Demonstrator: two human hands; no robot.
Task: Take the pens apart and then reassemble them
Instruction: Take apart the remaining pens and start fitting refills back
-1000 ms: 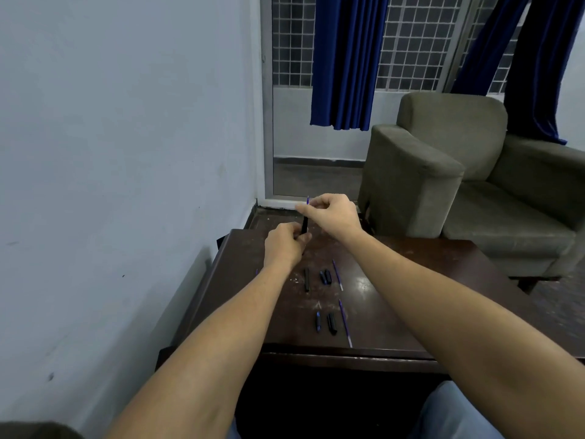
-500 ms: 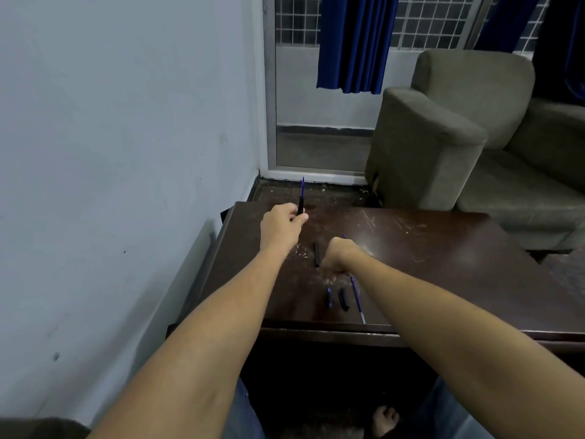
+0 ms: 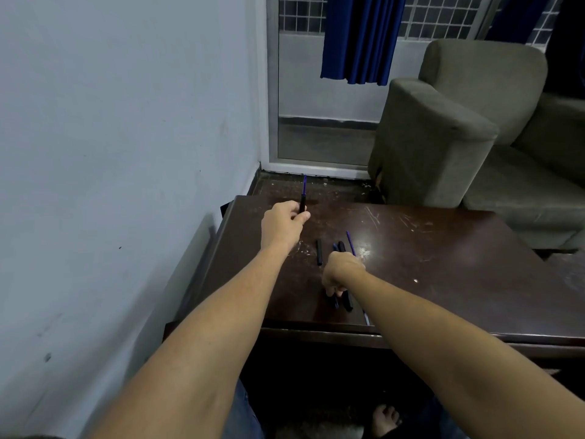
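Left hand [image 3: 282, 224] raised over the far left part of the dark wooden table [image 3: 443, 264], fingers pinched on a black pen barrel [image 3: 303, 205], upright, blue refill sticking out its top. Right hand [image 3: 341, 274] down at the near parts, fingers curled onto two short black pieces [image 3: 343, 303] (whether actually gripped is hard to tell). Beyond it lie a loose black barrel [image 3: 319, 252], caps [image 3: 338, 247] and a blue refill [image 3: 350, 243].

Grey armchair [image 3: 443, 128] (worn) behind dark table [image 3: 443, 264]; blue curtain [image 3: 357, 39].
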